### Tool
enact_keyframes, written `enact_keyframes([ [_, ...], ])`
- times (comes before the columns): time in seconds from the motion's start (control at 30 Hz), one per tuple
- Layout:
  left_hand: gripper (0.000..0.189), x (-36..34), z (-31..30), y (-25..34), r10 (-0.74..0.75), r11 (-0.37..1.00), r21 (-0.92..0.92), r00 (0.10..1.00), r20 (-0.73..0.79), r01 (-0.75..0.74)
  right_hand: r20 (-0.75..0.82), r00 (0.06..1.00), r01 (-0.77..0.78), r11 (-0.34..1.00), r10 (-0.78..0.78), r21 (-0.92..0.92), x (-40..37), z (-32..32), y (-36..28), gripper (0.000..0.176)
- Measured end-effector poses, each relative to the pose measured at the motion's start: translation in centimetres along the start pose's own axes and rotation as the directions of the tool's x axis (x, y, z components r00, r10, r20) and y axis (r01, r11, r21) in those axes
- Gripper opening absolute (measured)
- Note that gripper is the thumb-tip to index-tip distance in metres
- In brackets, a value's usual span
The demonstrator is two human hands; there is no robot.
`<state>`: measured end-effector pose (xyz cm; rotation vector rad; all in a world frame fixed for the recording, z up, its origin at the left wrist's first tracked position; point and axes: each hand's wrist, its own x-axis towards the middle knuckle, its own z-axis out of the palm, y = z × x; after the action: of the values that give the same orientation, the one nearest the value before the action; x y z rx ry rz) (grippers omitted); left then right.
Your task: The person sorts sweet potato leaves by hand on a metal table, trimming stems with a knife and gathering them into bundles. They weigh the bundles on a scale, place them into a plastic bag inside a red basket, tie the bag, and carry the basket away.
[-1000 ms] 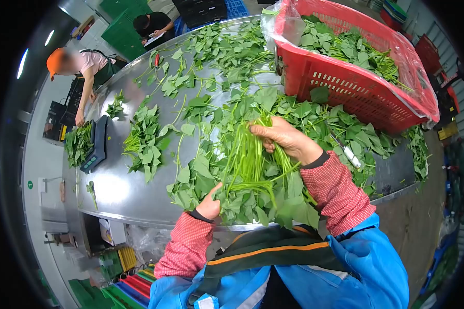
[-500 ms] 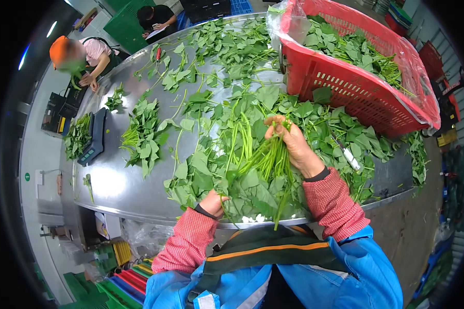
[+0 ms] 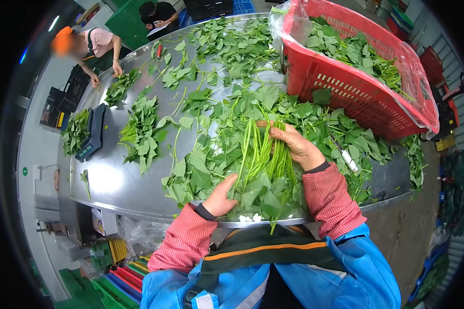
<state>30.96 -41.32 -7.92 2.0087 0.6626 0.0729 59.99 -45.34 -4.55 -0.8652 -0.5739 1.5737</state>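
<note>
My right hand (image 3: 296, 147) is closed round the upper ends of a bunch of leafy green stems (image 3: 265, 159), whose leaves hang down toward the table's near edge. To the left of the hanging leaves is my left hand (image 3: 221, 198). Its thumb is raised and apart from the fingers, which are partly hidden at the edge of the leaves; it shows no grip on anything. Loose leafy greens (image 3: 198, 170) lie spread beneath and around both hands. A white-handled knife (image 3: 350, 160) rests among the greens, right of my right hand.
A red plastic crate (image 3: 340, 85) lined with clear film holds more greens at the back right. Bundled greens (image 3: 142, 129) lie on the metal table (image 3: 154, 193), left of the pile. Further left, a scale (image 3: 94, 136) bears a bundle. A co-worker (image 3: 100, 46) handles greens across the table.
My left hand has risen toward the hanging bunch, and its thumb has spread. The stems in my right hand now hang straighter. Across the table, the co-worker's hands have moved onto a small bundle.
</note>
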Motion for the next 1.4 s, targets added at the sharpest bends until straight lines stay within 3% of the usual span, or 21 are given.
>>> enact_keyframes([
  [0.03, 0.078, 0.1, -0.1, 0.3, 0.053, 0.993, 0.105, 0.998, 0.029, -0.056, 0.020, 1.000, -0.011, 1.000, 0.011, 0.004, -0.1, 0.2, -0.1, 0.066],
  [0.2, 0.080, 0.3, -1.1, 2.3, 0.074, 0.981, 0.170, 0.991, 0.107, -0.092, 0.081, 0.997, -0.008, 0.999, 0.012, -0.041, 0.8, 0.1, -0.7, 0.033],
  [0.33, 0.089, 0.1, -1.3, 1.6, 0.073, 0.982, 0.165, 0.992, 0.104, -0.090, 0.134, 0.988, 0.094, 0.978, -0.070, -0.186, 0.3, 0.9, -1.3, 0.037],
  [0.43, 0.091, 0.2, -2.1, 2.4, 0.165, 0.975, 0.126, 0.976, 0.142, -0.183, 0.177, 0.983, 0.078, 0.990, -0.056, -0.119, -0.7, 2.7, -2.8, 0.038],
  [0.53, 0.092, 0.0, -2.6, 3.0, 0.204, 0.966, 0.137, 0.973, 0.109, -0.218, 0.118, 0.988, 0.130, 0.935, -0.096, -0.330, -1.4, 4.7, -4.6, 0.030],
  [0.6, 0.092, 0.0, -3.6, 4.2, 0.219, 0.967, 0.128, 0.975, 0.030, -0.222, 0.056, 0.978, 0.195, 0.797, -0.199, -0.572, -2.0, 6.1, -6.1, 0.021],
  [0.67, 0.090, -0.1, -5.4, 4.9, 0.232, 0.968, 0.121, 0.969, -0.087, -0.221, 0.126, 0.898, 0.352, 0.517, -0.422, -0.780, -4.2, 8.5, -9.1, 0.013],
  [0.7, 0.097, -0.7, -6.2, 4.1, 0.208, 0.913, 0.382, 0.969, -0.135, -0.143, 0.161, 0.859, 0.405, 0.454, -0.486, -0.793, -5.5, 9.5, -11.2, 0.013],
  [0.77, 0.098, -2.0, -6.8, 5.3, -0.264, 0.651, 0.697, 0.951, -0.164, 0.301, 0.137, 0.845, 0.500, 0.672, -0.517, -0.546, -6.5, 8.9, -15.1, 0.014],
  [0.83, 0.099, -2.3, -6.6, 4.4, -0.311, 0.595, 0.768, 0.949, -0.054, 0.239, -0.001, 0.761, 0.305, 0.360, -0.648, -0.882, -2.0, 2.5, -14.5, 0.017],
  [0.87, 0.100, -2.4, -6.6, 4.1, -0.335, 0.562, 0.803, 0.942, 0.002, 0.198, 0.068, 0.711, 0.198, 0.107, -0.700, -0.974, -1.8, 1.7, -13.2, 0.021],
  [0.9, 0.100, -2.4, -6.7, 4.2, -0.244, 0.685, 0.716, 0.968, 0.050, 0.136, 0.165, 0.662, 0.065, -0.163, -0.731, -0.984, -1.6, 1.9, -13.2, 0.025],
  [0.93, 0.102, -1.8, -7.0, 4.3, -0.105, 0.821, 0.571, 0.989, 0.109, 0.024, 0.095, 0.669, 0.147, 0.005, -0.737, -0.989, -1.5, 2.4, -13.1, 0.031],
  [1.0, 0.105, -3.0, -6.8, 5.4, 0.045, 0.962, 0.244, 0.957, 0.285, -0.118, -0.001, 0.673, 0.130, 0.120, -0.739, -0.984, -0.9, 1.2, -13.6, 0.033],
  [1.07, 0.108, -2.1, -7.4, 7.7, 0.161, 0.987, -0.053, 0.869, 0.468, -0.154, -0.032, 0.677, 0.107, 0.142, -0.735, -0.984, -0.9, 1.3, -14.8, 0.031],
  [1.17, 0.110, -1.0, -7.1, 8.1, 0.317, 0.948, -0.204, 0.791, 0.523, -0.245, -0.060, 0.696, 0.319, 0.383, -0.716, -0.867, -1.0, 2.6, -15.5, 0.023],
  [1.2, 0.115, -0.7, -6.8, 8.4, 0.197, 0.963, -0.266, 0.767, 0.611, -0.035, -0.040, 0.681, 0.319, 0.346, -0.731, -0.882, -0.9, 2.7, -15.4, 0.018],
  [1.3, 0.118, -0.9, -5.4, 9.8, 0.079, 0.870, 0.356, 0.810, 0.581, -0.340, 0.292, 0.507, 0.326, -0.133, -0.811, -0.936, -0.9, 4.6, -15.4, 0.019],
  [1.33, 0.118, -0.8, -5.5, 10.3, 0.073, 0.845, 0.389, 0.800, 0.596, -0.367, 0.296, 0.516, 0.316, -0.142, -0.804, -0.938, -1.5, 5.6, -15.3, 0.022],
  [1.37, 0.117, -0.5, -5.5, 10.2, 0.168, 0.966, 0.054, 0.772, 0.614, -0.253, 0.382, 0.481, 0.297, -0.263, -0.789, -0.918, -2.1, 6.9, -15.0, 0.023],
  [1.4, 0.117, -0.2, -5.7, 10.0, 0.262, 0.952, -0.287, 0.759, 0.596, -0.104, 0.467, 0.447, 0.274, -0.380, -0.763, -0.883, -2.7, 8.2, -14.6, 0.024],
])
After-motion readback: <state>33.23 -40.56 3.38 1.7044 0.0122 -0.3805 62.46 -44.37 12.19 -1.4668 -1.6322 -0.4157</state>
